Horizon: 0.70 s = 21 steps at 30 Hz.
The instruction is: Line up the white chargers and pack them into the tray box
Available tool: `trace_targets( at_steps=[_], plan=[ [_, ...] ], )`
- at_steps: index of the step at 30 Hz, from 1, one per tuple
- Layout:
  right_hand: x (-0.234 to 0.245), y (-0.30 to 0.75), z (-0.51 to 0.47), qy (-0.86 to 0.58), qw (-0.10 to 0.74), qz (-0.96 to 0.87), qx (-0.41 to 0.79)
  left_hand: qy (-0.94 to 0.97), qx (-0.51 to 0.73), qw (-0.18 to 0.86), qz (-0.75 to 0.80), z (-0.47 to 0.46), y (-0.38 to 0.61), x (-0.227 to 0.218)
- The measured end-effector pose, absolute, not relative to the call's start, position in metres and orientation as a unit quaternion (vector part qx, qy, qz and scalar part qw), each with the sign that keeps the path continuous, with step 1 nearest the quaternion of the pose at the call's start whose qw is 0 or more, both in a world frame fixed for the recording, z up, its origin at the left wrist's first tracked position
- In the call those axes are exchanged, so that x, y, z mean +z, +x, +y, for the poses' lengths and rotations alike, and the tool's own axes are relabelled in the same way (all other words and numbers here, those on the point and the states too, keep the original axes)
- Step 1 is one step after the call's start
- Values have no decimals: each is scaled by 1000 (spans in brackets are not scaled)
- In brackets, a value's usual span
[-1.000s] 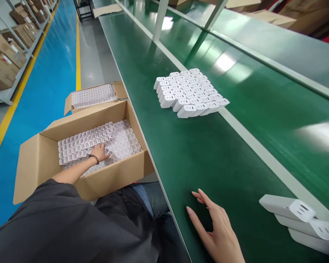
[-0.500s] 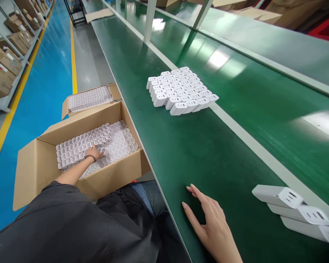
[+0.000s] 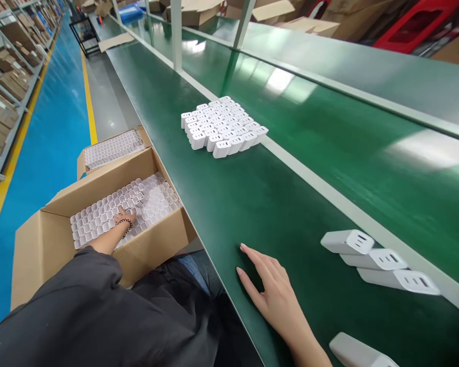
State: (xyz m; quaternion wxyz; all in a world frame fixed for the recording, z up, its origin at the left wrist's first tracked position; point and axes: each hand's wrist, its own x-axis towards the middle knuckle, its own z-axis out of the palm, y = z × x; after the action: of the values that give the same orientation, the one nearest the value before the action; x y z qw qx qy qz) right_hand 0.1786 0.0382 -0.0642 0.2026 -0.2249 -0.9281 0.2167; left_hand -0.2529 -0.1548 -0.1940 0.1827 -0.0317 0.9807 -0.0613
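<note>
My left hand (image 3: 125, 218), with a black coiled band at the wrist, reaches into an open cardboard box (image 3: 164, 235). Its fingers are spread among the tops of white plastic casings (image 3: 95, 216) packed in rows; the fingertips are partly hidden there. On the green belt (image 3: 222, 204), my right hand (image 3: 270, 285) rests open and holds nothing, thumb and fingers apart. To its right lie three white chargers (image 3: 375, 260) with slotted ends, staggered side by side. Another white charger (image 3: 361, 351) is cut off by the bottom edge of the view.
Farther along the belt stands a block of several white chargers (image 3: 222, 125). Behind the first box, a second box (image 3: 112, 149) holds more white pieces. A pale rail (image 3: 313, 178) runs along the belt, and a white post (image 3: 176, 35) rises from it. Shelves with cartons (image 3: 7, 86) line the left.
The view has swung to the right, so the belt items appear farther left and a fourth charger shows at the bottom. My left hand stays in the box; my right hand keeps its pose.
</note>
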Motion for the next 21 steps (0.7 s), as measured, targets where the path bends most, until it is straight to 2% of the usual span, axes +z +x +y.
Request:
trace_targets(
  at_steps=[6,11,16,21],
  plan=[
    [-57,176,39,-219,194,-932,215,39,-86,166,982,-168,-251,-183],
    [-60,177,38,-222,190,-933,209,236,-89,132,959,-181,-255,-166],
    [-62,178,37,-225,186,-934,206,445,-70,170,876,-167,-250,-173],
    [-60,178,36,-233,182,-934,199,488,-65,194,848,-151,-253,-184]
  ],
)
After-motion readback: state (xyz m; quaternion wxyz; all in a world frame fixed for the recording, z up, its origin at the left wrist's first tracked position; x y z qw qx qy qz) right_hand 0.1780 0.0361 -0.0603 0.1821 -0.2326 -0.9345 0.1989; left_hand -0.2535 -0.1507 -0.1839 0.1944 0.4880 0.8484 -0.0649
